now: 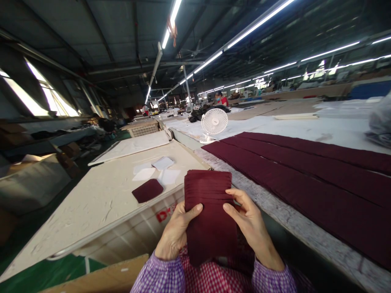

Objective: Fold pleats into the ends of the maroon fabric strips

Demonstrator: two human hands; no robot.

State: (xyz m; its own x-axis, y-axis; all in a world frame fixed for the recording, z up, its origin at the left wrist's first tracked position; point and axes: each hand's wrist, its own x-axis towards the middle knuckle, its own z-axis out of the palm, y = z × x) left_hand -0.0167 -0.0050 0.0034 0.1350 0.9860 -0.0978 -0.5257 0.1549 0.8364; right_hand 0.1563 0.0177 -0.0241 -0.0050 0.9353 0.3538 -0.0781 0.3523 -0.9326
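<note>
Holding the cloth (210,228) near the pale bench (100,195), pinching its left edge with the left hand (179,228), its right edge with the right hand (250,217). Seemingly leafing through stepped layers (207,190); probably calling for a steady left pinch, a lighter right one.

Marking, bin: a red capital letter "D" (161,215) stands on the outer wall of the pale bin (122,240), just below the near edge of the cream tabletop (100,195), toward its right corner. Further red strokes follow to the right of the letter, beside the left hand (175,232); these are not legible. Marking, fan: a small label sits on the hub of the white fan (210,127), which stands at the left edge of the right-hand tabletop (262,124); its wording is too small to read
</note>
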